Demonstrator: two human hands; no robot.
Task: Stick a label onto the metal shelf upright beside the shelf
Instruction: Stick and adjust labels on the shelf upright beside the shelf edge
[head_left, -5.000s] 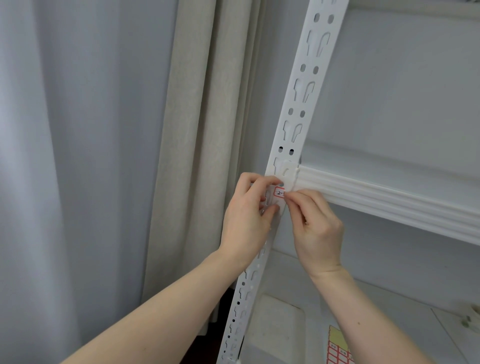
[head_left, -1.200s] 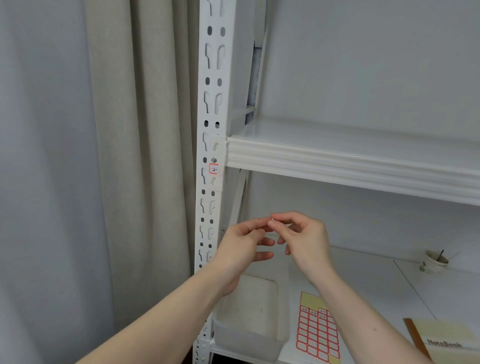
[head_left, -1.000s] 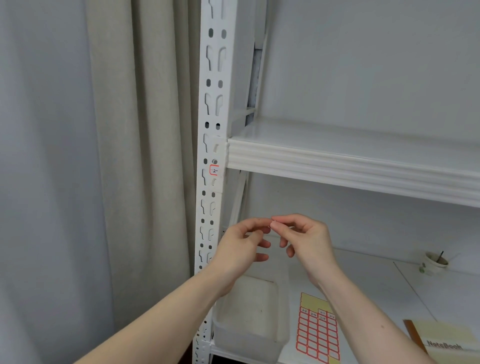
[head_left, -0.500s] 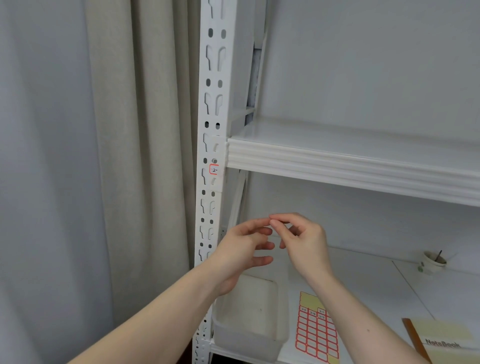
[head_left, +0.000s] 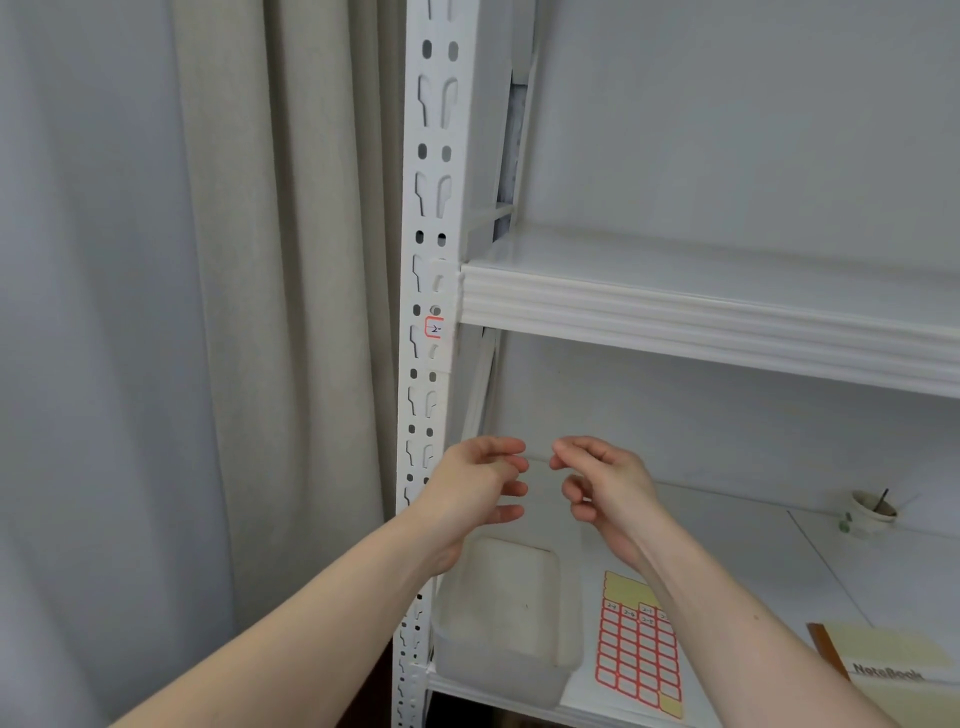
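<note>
A small red-bordered label (head_left: 434, 328) with handwriting is stuck on the white slotted metal upright (head_left: 434, 171), just left of the upper shelf's front edge (head_left: 675, 312). Both hands hover below it, in front of the lower shelf space. My left hand (head_left: 478, 483) is beside the upright with its fingers loosely spread and holds nothing. My right hand (head_left: 597, 478) is a short gap to its right, fingers loosely curled, nothing visible between them. Neither hand touches the label or the upright.
On the lower shelf lie a translucent plastic tub (head_left: 498, 623), a sheet of red-bordered labels (head_left: 638, 654), a notebook (head_left: 883, 670) at the right edge and a small cup (head_left: 872, 512) at the back. A beige curtain (head_left: 280, 312) hangs left of the upright.
Five seconds ago both hands pressed the label on the upright; they then dropped below it with fingertips touching. Now the hands have drawn apart, leaving a gap between them.
</note>
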